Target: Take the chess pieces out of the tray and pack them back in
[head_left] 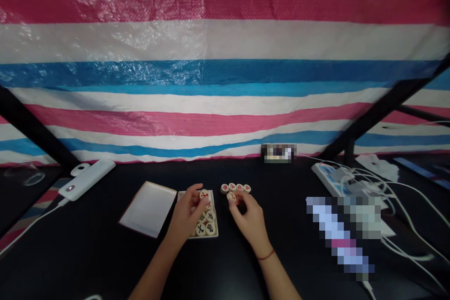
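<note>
My left hand [184, 215] is over a white box [215, 229] of Chinese chess pieces, thumb and fingers closed on a round piece with a red character [204, 195]. Inside the box, several pieces with black characters [210, 228] lie face up, partly hidden by that hand. To the right, my right hand [251, 220] pinches another red-character piece [230, 196] between thumb and fingers. Just behind it, a short row of red-character pieces [232, 187] stands on the black table; the held piece is close in front of this row.
Left of the box lies a shallow white lid [149, 208]. A white power strip [87, 179] is at the far left, a glass [33, 176] beyond it. Another power strip [326, 176] with tangled white cables sits at the right. Striped sheeting [218, 126] hangs behind the table.
</note>
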`<move>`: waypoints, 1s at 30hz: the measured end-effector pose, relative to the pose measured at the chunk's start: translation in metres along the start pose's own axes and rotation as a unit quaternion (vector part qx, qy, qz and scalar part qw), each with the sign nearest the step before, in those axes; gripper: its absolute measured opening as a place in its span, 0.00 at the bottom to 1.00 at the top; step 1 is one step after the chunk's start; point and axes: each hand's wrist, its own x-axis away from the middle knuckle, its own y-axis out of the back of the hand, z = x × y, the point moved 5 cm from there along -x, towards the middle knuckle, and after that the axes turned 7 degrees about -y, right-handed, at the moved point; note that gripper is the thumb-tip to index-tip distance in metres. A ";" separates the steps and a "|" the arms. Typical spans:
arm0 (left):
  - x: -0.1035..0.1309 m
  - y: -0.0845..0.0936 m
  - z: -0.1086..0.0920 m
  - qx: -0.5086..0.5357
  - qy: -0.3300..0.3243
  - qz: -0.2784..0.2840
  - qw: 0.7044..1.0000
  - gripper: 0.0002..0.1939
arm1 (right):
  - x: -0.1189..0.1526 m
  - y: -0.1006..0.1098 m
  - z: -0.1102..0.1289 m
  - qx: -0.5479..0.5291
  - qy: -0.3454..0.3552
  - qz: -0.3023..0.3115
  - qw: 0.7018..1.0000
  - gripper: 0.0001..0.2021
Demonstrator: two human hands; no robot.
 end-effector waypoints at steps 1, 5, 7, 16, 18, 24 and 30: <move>-0.001 0.002 0.000 -0.022 0.001 -0.001 1.000 0.20 | -0.001 0.000 -0.006 0.027 -0.010 0.019 0.999 0.08; -0.003 0.007 -0.005 -0.106 -0.006 0.002 0.994 0.19 | 0.000 -0.006 -0.024 0.094 -0.021 0.083 0.992 0.07; -0.003 0.006 -0.006 -0.122 -0.024 0.010 0.992 0.19 | 0.000 -0.011 -0.027 0.099 -0.019 0.096 0.990 0.08; 0.006 -0.019 -0.009 -0.191 -0.143 0.106 0.965 0.13 | 0.013 -0.017 0.010 -0.092 0.011 0.102 0.990 0.12; 0.008 -0.023 -0.011 -0.211 -0.156 0.115 0.958 0.12 | 0.018 -0.022 0.019 -0.112 0.015 0.125 0.986 0.11; 0.005 -0.025 -0.015 -0.208 -0.154 0.148 0.955 0.15 | 0.014 -0.015 0.006 -0.091 -0.025 0.046 0.994 0.11; -0.002 0.001 -0.006 -0.228 -0.125 0.086 0.962 0.15 | 0.002 -0.004 -0.013 -0.005 -0.009 -0.006 1.000 0.14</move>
